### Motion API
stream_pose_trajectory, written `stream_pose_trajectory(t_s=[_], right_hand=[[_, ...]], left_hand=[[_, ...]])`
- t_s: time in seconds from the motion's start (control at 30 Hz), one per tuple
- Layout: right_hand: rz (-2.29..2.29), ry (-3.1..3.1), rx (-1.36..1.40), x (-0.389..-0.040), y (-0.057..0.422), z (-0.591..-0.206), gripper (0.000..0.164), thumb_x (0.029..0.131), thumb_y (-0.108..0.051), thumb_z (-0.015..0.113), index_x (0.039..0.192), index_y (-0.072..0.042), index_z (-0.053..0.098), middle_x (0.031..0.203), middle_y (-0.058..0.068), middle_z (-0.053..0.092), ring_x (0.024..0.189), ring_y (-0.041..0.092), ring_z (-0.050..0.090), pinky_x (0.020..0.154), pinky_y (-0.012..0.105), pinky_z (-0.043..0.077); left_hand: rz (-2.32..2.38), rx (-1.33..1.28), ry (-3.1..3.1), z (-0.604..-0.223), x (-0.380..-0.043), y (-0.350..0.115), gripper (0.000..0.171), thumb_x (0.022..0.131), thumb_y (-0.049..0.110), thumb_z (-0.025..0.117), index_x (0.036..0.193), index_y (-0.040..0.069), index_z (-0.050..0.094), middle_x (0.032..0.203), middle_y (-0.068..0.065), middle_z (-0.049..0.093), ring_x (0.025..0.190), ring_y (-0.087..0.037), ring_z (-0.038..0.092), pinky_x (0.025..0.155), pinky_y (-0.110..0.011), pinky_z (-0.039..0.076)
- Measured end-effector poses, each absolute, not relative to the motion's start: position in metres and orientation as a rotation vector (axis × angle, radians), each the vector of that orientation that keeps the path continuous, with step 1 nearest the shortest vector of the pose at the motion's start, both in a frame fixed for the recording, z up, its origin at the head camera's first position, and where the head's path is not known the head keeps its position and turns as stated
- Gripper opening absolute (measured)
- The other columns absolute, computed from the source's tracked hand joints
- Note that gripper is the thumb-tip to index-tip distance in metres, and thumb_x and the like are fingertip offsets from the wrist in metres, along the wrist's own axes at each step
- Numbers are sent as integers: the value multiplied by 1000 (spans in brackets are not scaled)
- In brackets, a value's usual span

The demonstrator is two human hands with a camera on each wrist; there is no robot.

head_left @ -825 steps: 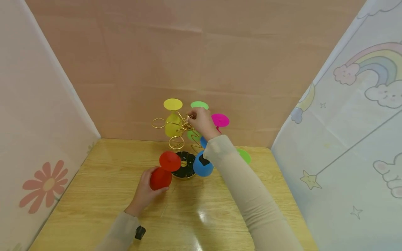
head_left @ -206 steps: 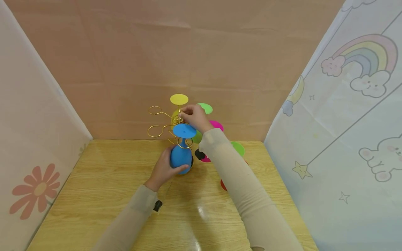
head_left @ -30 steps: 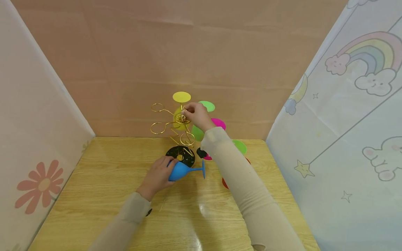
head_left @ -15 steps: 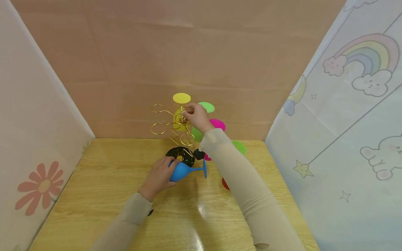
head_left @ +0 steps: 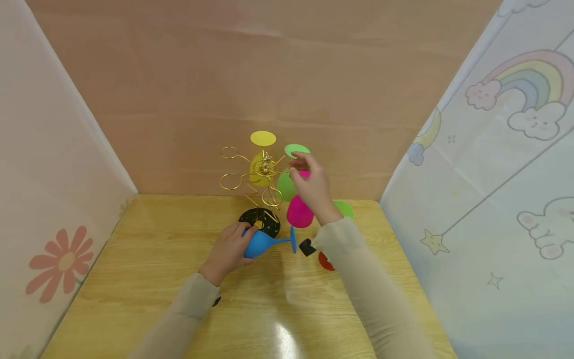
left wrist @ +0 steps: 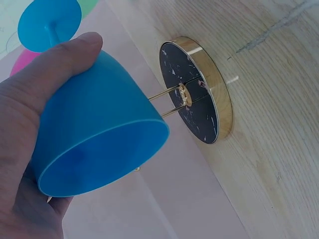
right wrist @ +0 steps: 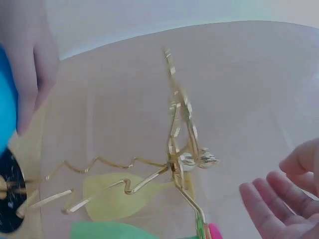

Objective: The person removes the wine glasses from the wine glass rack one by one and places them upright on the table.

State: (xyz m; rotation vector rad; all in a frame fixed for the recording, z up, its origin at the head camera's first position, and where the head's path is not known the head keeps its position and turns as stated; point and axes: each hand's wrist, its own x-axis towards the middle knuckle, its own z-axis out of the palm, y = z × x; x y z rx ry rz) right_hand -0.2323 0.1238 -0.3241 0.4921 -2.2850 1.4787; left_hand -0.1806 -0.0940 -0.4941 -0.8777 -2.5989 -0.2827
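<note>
My left hand (head_left: 225,253) grips a blue plastic goblet (head_left: 260,243) by its bowl, tipped on its side with the foot pointing right. In the left wrist view the goblet's mouth (left wrist: 104,159) faces the camera. Behind it stands a gold wire glass rack (head_left: 266,167) on a round black base (head_left: 246,216). Hanging upside down from the rack are a yellow goblet (head_left: 263,138), a green goblet (head_left: 286,186) and a pink goblet (head_left: 299,213). My right hand (head_left: 315,189), fingers loosely bent and holding nothing, is right of the rack's top knob, covering part of the pink goblet.
On the wooden table (head_left: 148,259), a red goblet (head_left: 326,262) and a light green goblet (head_left: 344,208) are partly hidden behind my right arm. Bare rings extend from the rack's left side and front. Paper-like walls enclose the table at the back and sides.
My right hand has let go of the rack's top and moved right. Earlier the left hand held the blue goblet upside down at the front ring; now it is tipped sideways below.
</note>
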Motion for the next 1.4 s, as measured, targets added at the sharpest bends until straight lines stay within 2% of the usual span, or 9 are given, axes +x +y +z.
stream_pose_trajectory(t_s=[0.17,0.27,0.4,0.67,0.83,1.03,1.4], right_hand=[[1601,-2054,475,-193,137,-353,24,96,10,57,119,10,63,103,23,66,88,26,66,76,33,62],[1496,-2035,491,-176,140,-379,17,94,11,59,108,9,67,97,20,68,80,23,65,69,25,60],[1328,-2101,549,-164,139,-410,15,91,12,61,103,6,69,95,16,68,75,24,66,66,24,59],[978,-2472,663,-157,127,-443,16,93,7,64,108,3,67,98,13,63,86,24,64,73,32,60],[779,-2713,696,-154,119,-455,25,92,5,66,117,5,64,106,18,62,91,28,64,78,35,59],[606,-2838,742,-161,115,-471,35,90,5,67,124,7,61,114,22,62,103,33,64,91,41,57],[427,-2869,654,-164,109,-484,31,92,7,66,123,4,64,106,17,66,95,31,67,84,38,59]], left_hand=[[-303,-879,-2637,-491,-180,-92,90,63,43,97,136,5,61,127,-18,60,119,-35,56,106,-50,46],[-321,-881,-2662,-487,-177,-91,90,64,43,96,137,4,60,127,-18,59,120,-36,55,107,-50,44],[-310,-877,-2671,-485,-175,-90,89,65,42,96,137,4,59,127,-18,59,120,-35,56,107,-50,45],[-261,-872,-2644,-486,-174,-89,90,62,43,97,135,4,61,125,-18,60,117,-35,57,105,-49,47],[-282,-867,-2653,-485,-172,-86,90,61,43,98,133,3,62,123,-18,61,116,-36,58,102,-51,49],[-323,-889,-2648,-486,-173,-85,89,61,42,98,133,5,61,123,-17,61,116,-36,57,103,-52,48],[-302,-921,-2638,-487,-173,-84,86,63,41,98,133,6,62,125,-17,60,117,-34,56,106,-50,47]])
